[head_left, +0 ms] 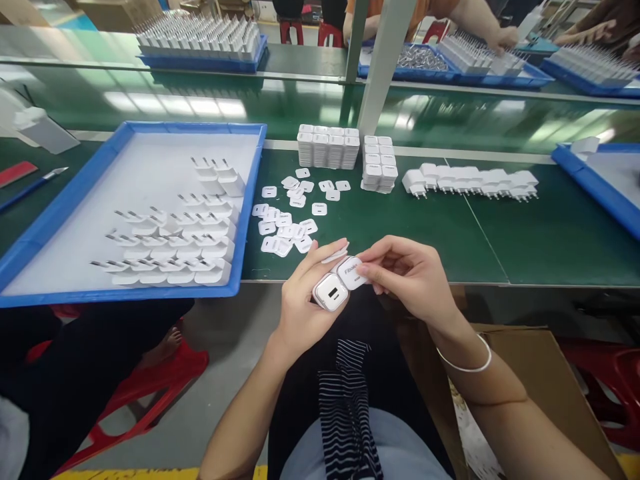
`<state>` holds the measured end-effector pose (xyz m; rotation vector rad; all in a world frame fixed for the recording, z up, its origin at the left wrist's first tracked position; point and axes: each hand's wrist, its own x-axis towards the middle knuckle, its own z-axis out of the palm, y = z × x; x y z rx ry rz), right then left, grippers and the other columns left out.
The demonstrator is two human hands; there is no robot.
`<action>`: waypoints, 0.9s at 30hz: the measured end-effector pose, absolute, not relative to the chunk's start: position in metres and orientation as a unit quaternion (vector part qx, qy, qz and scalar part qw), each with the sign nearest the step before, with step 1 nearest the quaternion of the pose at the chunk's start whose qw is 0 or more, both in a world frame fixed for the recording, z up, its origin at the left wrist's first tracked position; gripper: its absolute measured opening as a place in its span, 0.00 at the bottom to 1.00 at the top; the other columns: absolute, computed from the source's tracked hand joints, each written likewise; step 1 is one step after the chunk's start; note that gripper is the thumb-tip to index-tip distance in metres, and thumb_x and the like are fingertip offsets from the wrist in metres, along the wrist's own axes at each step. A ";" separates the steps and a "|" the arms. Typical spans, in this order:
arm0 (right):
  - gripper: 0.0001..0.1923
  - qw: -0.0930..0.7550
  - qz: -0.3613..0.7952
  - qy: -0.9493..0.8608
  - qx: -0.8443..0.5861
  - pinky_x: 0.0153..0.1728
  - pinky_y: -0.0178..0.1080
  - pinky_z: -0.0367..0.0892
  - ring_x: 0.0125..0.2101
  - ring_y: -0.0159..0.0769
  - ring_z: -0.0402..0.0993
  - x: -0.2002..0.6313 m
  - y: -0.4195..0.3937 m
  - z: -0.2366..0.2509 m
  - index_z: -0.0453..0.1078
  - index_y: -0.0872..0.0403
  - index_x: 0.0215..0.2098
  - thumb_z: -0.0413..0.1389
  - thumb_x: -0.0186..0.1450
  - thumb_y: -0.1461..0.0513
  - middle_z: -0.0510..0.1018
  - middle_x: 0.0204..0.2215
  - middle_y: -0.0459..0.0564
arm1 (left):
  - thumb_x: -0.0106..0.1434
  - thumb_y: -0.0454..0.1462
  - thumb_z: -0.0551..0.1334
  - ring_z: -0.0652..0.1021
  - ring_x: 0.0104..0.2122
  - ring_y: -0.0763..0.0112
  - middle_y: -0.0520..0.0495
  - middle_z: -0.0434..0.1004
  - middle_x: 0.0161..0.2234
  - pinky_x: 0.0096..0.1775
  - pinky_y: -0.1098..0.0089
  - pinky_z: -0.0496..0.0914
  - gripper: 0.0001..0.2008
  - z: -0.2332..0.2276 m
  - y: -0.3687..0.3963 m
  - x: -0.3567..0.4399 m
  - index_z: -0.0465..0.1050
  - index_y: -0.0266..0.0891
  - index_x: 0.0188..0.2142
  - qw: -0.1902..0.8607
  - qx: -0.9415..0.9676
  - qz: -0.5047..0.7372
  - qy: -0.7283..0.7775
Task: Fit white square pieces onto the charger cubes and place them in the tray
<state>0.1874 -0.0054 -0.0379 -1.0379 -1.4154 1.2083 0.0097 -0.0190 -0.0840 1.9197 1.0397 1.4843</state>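
In the head view, the action sat right at the near edge of the green bench (425, 223), front and centre! The left hand (303, 300) was curled, fingers wrapped around a white charger (331, 293) whose end face, with a dark slot, pointed up at the camera, and a thin white piece (335, 253) showed by its fingertips. Right beside that face, touching or nearly so, came a printed cover (349, 272), and the right hand (413, 277) had it, thumb and forefinger pinched close on its edge, the other fingers folded in. Just beyond, loose covers (285, 220) lay scattered over the green, and behind them stood a large stack (329, 150) and a smaller stack (379, 173), packed in neat columns. Off to the right, a line of chargers (465, 180) lay with their prongs toward the near edge. Over on the left, a blue-rimmed tray (200, 126) held rows of plugs (213, 271), pins up, gathered toward its right side. Across the way, a co-worker's hand (503, 39) was down at another filled tray (530, 77).
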 end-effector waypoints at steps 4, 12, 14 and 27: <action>0.10 0.479 0.487 -0.592 -0.428 0.17 0.32 0.68 0.18 0.27 0.69 0.189 -0.006 -0.040 0.77 0.53 0.32 0.72 0.58 0.58 0.78 0.22 0.44 | 0.59 0.27 0.69 0.80 0.55 0.61 0.44 0.78 0.57 0.68 0.51 0.64 0.25 -0.086 -0.018 0.008 0.76 0.45 0.55 0.242 0.716 0.543 0.367; 0.15 0.474 0.486 -0.591 -0.437 0.20 0.31 0.66 0.19 0.27 0.70 0.191 -0.007 -0.040 0.71 0.52 0.35 0.72 0.58 0.60 0.78 0.23 0.41 | 0.61 0.28 0.68 0.81 0.54 0.61 0.44 0.78 0.58 0.69 0.48 0.62 0.23 -0.085 -0.019 0.009 0.75 0.46 0.55 0.225 0.725 0.538 0.366; 0.16 0.473 0.493 -0.587 -0.434 0.20 0.31 0.65 0.18 0.26 0.70 0.191 -0.006 -0.041 0.69 0.52 0.35 0.72 0.58 0.59 0.78 0.23 0.41 | 0.61 0.29 0.68 0.81 0.53 0.61 0.44 0.78 0.58 0.68 0.47 0.62 0.22 -0.084 -0.019 0.008 0.75 0.45 0.55 0.221 0.728 0.534 0.369; 0.17 0.444 0.492 -0.611 -0.434 0.21 0.32 0.58 0.18 0.26 0.64 0.190 -0.003 -0.048 0.65 0.51 0.36 0.70 0.61 0.58 0.70 0.18 0.37 | 0.58 0.26 0.70 0.81 0.52 0.63 0.43 0.80 0.55 0.66 0.50 0.67 0.24 -0.083 -0.018 0.008 0.77 0.41 0.54 0.197 0.726 0.556 0.354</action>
